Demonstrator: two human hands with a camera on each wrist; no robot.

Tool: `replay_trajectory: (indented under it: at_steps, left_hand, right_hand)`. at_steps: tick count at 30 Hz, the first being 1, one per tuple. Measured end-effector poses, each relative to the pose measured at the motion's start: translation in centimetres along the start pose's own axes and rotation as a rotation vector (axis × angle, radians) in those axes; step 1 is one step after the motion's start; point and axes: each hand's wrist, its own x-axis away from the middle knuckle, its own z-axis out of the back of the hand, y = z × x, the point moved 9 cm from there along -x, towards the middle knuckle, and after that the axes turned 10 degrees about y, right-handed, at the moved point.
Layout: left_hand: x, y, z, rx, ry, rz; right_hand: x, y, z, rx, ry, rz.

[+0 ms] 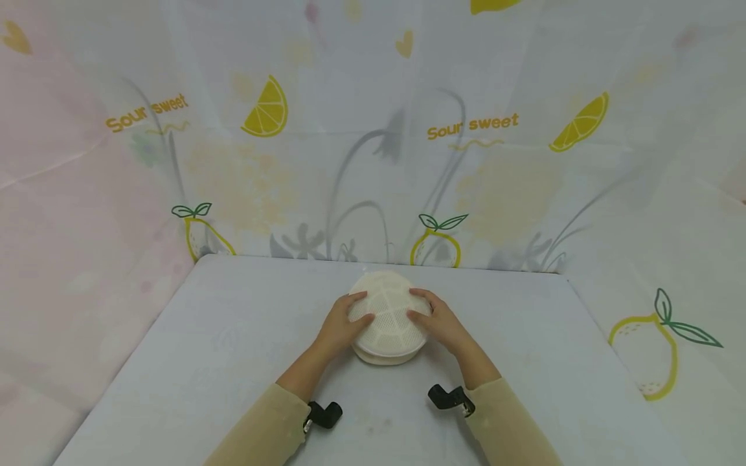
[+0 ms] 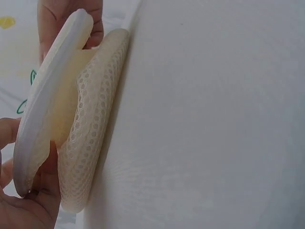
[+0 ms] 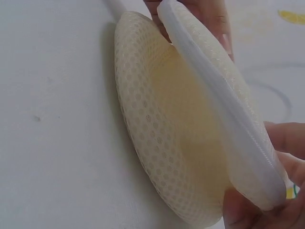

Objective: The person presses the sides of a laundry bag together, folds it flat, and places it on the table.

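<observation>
A round cream mesh laundry bag (image 1: 387, 317) sits in front of me on the white table. Its upper half, edged by a white band (image 3: 243, 138), is lifted at an angle off the honeycomb-mesh lower half (image 2: 93, 124). A wedge-shaped gap parts the two halves in both wrist views. My left hand (image 1: 344, 320) grips the left side of the upper half, thumb on top and fingers reaching into the gap. On the right side, my right hand (image 1: 443, 323) holds the same half in a similar way. The lower half lies against the tabletop.
The white tabletop (image 1: 233, 349) ends in front of a pale cloth backdrop (image 1: 361, 188) printed with lemons and lettering. Black wrist camera pieces stick out at the left sleeve (image 1: 262, 421) and the right sleeve (image 1: 513, 421).
</observation>
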Motion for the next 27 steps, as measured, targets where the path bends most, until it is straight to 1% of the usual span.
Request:
replay_trajectory:
  at_steps: [2,5,7,10,12,14,18,20,24,27]
  left_hand:
    - [0.0,0.0,0.1,-0.010,0.006,-0.004]
    - [-0.1,0.0,0.2,-0.031,0.019,-0.010]
    - [-0.1,0.1,0.3,-0.054,0.031,-0.027]
    - [-0.1,0.5,0.4,-0.106,0.051,-0.071]
    - [0.1,1.0,0.5,-0.152,0.066,-0.114]
    - [0.2,1.4,0.7,-0.198,0.078,-0.142]
    - [0.6,2.1,0.8,-0.276,0.098,-0.194]
    - [0.8,2.4,0.8,-0.303,0.097,-0.221]
    - [1.2,3.2,0.4,-0.375,0.076,-0.306]
    - [1.3,3.5,0.1,-0.429,0.060,-0.346]
  right_hand:
    - [0.1,-0.1,0.1,0.047,0.011,0.014]
    - [0.4,-0.6,0.4,0.142,0.035,0.061]
    - [0.7,-1.1,0.6,0.207,0.056,0.100]
    - [1.1,-1.9,0.7,0.289,0.090,0.164]
    - [1.2,-2.4,0.8,0.339,0.115,0.218]
    - [1.4,-2.9,0.7,0.383,0.138,0.274]
    - [1.8,-3.6,0.5,0.427,0.155,0.340]
    - [2.0,-3.7,0.4,0.438,0.144,0.344]
    - [2.3,-3.9,0.1,0.467,0.117,0.366]
    - [2.5,-4.0,-0.2,0.495,0.095,0.387]
